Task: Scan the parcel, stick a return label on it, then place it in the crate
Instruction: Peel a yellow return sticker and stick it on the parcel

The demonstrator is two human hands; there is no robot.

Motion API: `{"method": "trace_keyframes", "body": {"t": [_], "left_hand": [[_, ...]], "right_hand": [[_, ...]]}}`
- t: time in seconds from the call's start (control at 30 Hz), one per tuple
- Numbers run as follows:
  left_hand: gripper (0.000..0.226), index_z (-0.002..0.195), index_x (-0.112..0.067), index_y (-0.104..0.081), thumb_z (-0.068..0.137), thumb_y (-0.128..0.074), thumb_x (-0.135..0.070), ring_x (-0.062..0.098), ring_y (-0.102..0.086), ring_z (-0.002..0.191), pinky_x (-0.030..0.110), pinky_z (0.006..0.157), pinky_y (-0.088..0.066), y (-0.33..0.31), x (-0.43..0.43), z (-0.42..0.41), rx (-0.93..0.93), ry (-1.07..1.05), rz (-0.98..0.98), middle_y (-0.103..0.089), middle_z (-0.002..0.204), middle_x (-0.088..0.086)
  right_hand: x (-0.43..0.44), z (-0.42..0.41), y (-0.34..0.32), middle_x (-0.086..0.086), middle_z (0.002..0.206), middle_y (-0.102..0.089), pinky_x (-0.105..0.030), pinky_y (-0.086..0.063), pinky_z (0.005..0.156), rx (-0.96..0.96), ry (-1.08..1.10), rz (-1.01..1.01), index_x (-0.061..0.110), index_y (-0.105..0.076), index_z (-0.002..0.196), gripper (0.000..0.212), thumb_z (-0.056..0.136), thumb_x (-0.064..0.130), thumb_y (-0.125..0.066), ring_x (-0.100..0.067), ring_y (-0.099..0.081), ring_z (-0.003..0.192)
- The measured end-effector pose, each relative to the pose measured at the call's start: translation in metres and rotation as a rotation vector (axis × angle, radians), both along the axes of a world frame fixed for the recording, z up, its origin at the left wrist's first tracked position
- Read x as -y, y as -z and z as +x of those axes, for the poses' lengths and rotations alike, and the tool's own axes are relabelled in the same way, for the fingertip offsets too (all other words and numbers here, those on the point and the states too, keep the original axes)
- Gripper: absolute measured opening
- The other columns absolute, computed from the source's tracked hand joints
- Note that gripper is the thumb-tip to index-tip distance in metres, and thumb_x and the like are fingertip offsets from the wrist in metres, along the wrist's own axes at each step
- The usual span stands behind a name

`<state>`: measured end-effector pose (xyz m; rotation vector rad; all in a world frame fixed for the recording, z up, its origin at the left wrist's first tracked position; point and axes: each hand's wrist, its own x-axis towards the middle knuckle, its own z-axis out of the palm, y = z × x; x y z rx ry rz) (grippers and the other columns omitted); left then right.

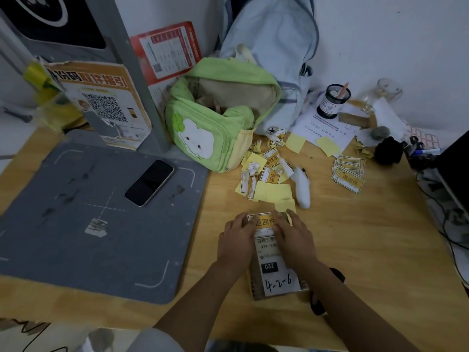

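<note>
Yellow return label (pixel 264 221) lies on the parcel (pixel 276 270); left hand (pixel 237 240) and right hand (pixel 295 240), spread flat, should smooth outward from its centre.

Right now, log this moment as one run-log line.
step: sticking label | left hand and right hand: pressing return label flat onto parcel | parcel: on wooden table | crate: not in view

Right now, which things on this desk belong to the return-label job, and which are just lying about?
Job:
parcel
return label, pressed flat by left hand and right hand
spare return labels
grey scanning mat

Lying about:
phone
green bag
pale blue backpack
peeled yellow backings
pen pot
</note>
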<state>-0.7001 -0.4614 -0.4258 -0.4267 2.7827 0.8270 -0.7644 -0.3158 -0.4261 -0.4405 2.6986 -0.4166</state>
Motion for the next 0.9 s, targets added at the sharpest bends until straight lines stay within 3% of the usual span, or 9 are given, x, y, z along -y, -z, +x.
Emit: {"method": "trace_keyframes", "body": {"t": [0.1,0.17,0.3,0.37,0.43,0.53,0.6,0.8,0.9], "left_hand": [[0.049,0.147,-0.034,-0.027,0.098,-0.032,-0.037,0.024,-0.034,0.133,0.045,0.102,-0.042,0.003,-0.003,0.0,0.022,-0.017,0.063,-0.02,0.158,-0.004],[0.05,0.148,-0.034,-0.025,0.098,-0.032,-0.038,0.023,-0.036,0.133,0.045,0.102,-0.043,0.005,-0.003,-0.001,0.034,-0.028,0.102,-0.015,0.159,-0.005],[0.058,0.151,-0.026,-0.015,0.098,-0.035,-0.037,0.024,-0.041,0.134,0.043,0.106,-0.043,0.007,-0.005,0.0,0.001,-0.111,0.255,-0.013,0.16,-0.004],[0.065,0.152,-0.019,-0.008,0.098,-0.039,-0.035,0.023,-0.042,0.135,0.037,0.107,-0.04,0.009,-0.009,0.001,0.017,-0.213,0.363,-0.019,0.159,-0.001],[0.065,0.151,-0.014,-0.012,0.097,-0.041,-0.036,0.025,-0.052,0.126,0.035,0.101,-0.046,0.011,-0.014,0.002,0.049,-0.322,0.432,-0.042,0.148,0.005],[0.037,0.126,-0.01,-0.044,0.097,-0.042,-0.032,0.026,-0.063,0.105,0.039,0.086,-0.054,0.007,-0.019,0.0,0.044,-0.425,0.442,-0.065,0.118,0.009],[0.03,0.119,-0.012,-0.049,0.097,-0.041,-0.03,0.026,-0.064,0.099,0.037,0.082,-0.054,-0.002,-0.019,-0.002,0.011,-0.45,0.415,-0.066,0.113,0.009],[0.031,0.12,-0.015,-0.051,0.096,-0.043,-0.034,0.025,-0.064,0.101,0.03,0.078,-0.048,-0.039,-0.012,-0.018,-0.116,-0.416,0.363,-0.067,0.112,0.006],[0.028,0.118,-0.017,-0.052,0.095,-0.044,-0.032,0.024,-0.063,0.103,0.028,0.078,-0.046,-0.066,-0.006,-0.034,-0.179,-0.417,0.383,-0.066,0.113,0.003]], "right_hand": [[-0.003,0.0,0.006,-0.011,0.152,-0.033,-0.045,-0.038,0.104,0.065,0.002,-0.058,0.038,-0.015,0.15,0.053,0.099,0.045,-0.026,-0.029,-0.04,0.133],[-0.005,0.002,0.006,-0.012,0.139,-0.045,-0.039,-0.047,0.091,0.137,0.023,-0.142,0.041,-0.013,0.149,0.053,0.098,0.046,-0.025,-0.026,-0.053,0.116],[-0.003,0.006,0.001,-0.007,0.118,-0.057,-0.021,-0.041,0.063,0.22,0.105,-0.307,0.04,-0.009,0.15,0.054,0.099,0.045,-0.026,-0.012,-0.055,0.088],[-0.002,0.012,0.0,0.0,0.12,-0.058,-0.022,-0.045,0.068,0.264,0.225,-0.411,0.033,-0.006,0.152,0.058,0.099,0.043,-0.03,-0.011,-0.059,0.09],[-0.002,0.018,0.002,-0.004,0.125,-0.058,-0.034,-0.049,0.085,0.332,0.4,-0.472,0.027,-0.01,0.152,0.062,0.098,0.047,-0.031,-0.023,-0.062,0.104],[0.001,0.014,0.0,-0.01,0.117,-0.065,-0.044,-0.051,0.092,0.378,0.457,-0.44,0.013,-0.048,0.128,0.045,0.099,0.043,-0.031,-0.027,-0.064,0.103],[0.005,0.01,-0.009,-0.011,0.109,-0.066,-0.047,-0.051,0.091,0.39,0.461,-0.453,0.012,-0.056,0.114,0.038,0.099,0.039,-0.033,-0.026,-0.064,0.099],[0.01,-0.006,-0.044,-0.01,0.113,-0.067,-0.045,-0.049,0.095,0.316,0.462,-0.522,0.012,-0.058,0.121,0.041,0.099,0.038,-0.036,-0.027,-0.062,0.105],[0.018,-0.022,-0.071,-0.009,0.107,-0.067,-0.038,-0.051,0.088,0.276,0.461,-0.564,0.011,-0.058,0.122,0.039,0.099,0.035,-0.038,-0.025,-0.063,0.098]]}}
